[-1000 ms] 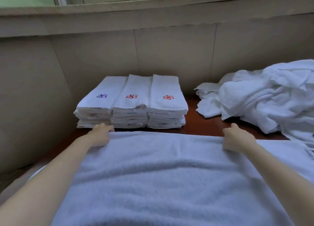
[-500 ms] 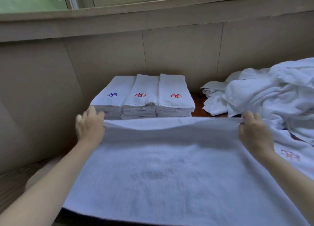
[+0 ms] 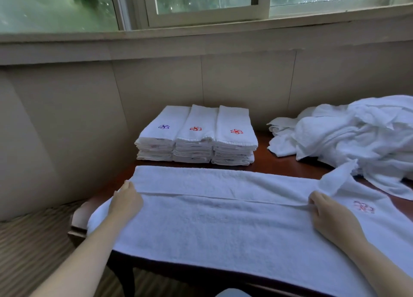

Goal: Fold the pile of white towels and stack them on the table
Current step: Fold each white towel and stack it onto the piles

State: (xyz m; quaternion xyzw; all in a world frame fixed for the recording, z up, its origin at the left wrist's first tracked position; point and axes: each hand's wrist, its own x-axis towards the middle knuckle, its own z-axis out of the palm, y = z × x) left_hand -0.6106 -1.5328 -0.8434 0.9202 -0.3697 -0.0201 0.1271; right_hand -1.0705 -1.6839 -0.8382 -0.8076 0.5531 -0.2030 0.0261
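A white towel (image 3: 212,220) lies spread across the near part of the dark wooden table (image 3: 288,165), its near layer folded over so an edge runs along the middle. My left hand (image 3: 126,201) pinches that edge at the left end. My right hand (image 3: 328,212) pinches it at the right end, beside a red flower emblem (image 3: 363,207). Three side-by-side stacks of folded towels (image 3: 196,136) stand at the back against the wall. A loose pile of unfolded white towels (image 3: 357,136) fills the back right.
A tiled wall and a window sill (image 3: 201,35) close the far side of the table. The table's left corner (image 3: 77,220) drops to a striped floor (image 3: 33,252). The towel's near edge hangs over the table front.
Both hands carried the towel's edge from the far side back toward me, leaving a fold line across its middle. The view has tilted up, showing the window.
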